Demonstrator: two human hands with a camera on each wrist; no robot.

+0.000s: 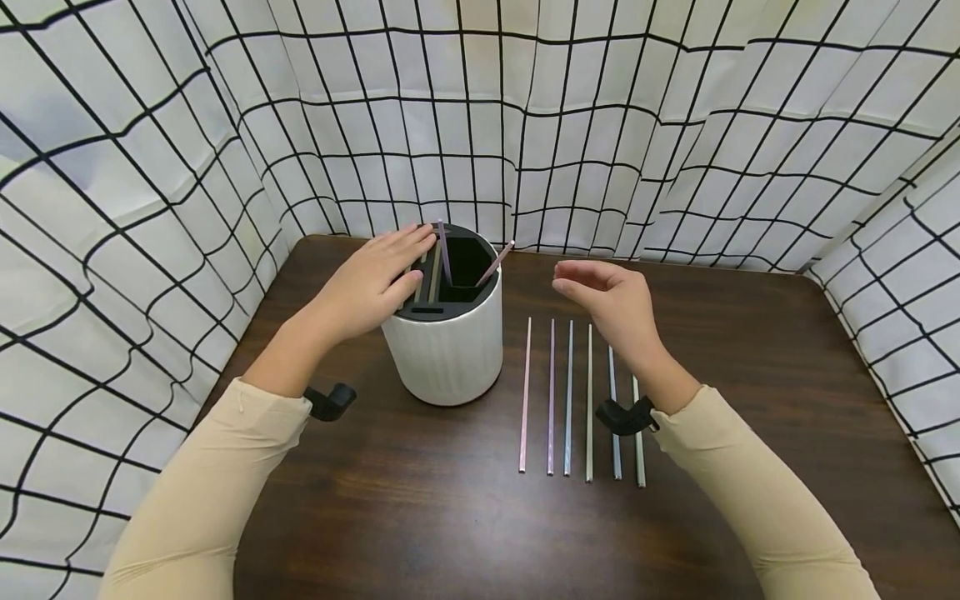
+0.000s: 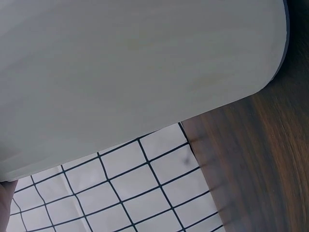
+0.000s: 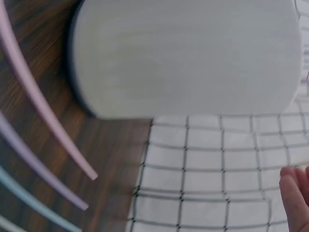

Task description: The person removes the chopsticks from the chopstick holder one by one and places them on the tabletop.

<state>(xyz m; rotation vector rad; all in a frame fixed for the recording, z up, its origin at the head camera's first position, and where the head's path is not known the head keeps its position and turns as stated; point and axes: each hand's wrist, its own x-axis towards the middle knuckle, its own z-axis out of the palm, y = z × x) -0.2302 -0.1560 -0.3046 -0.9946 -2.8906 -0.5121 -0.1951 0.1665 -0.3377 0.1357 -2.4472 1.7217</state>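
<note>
Now the left hand (image 1: 375, 279) is lying flat on the white holder (image 1: 447, 346) while the right hand (image 1: 609, 300) is hovering beside it, holding nothing.

Only the head view is showing both hands: left fingers straight across the holder's black insert (image 1: 450, 287), right fingers loosely curled, just right of the holder and above the six straws (image 1: 577, 400) lying side by side on the dark table (image 1: 375, 500). Two straws are standing in the holder (image 1: 446, 250), leaning apart. The left wrist view is filling up with the holder's pale wall (image 2: 135, 72), no fingers clearly showing. The right wrist view is catching blurred straw tips (image 3: 58, 140) beside the holder and just a fingertip (image 3: 294, 198) at the edge; the checked curtain (image 1: 525, 125) is sitting behind the holder.
</note>
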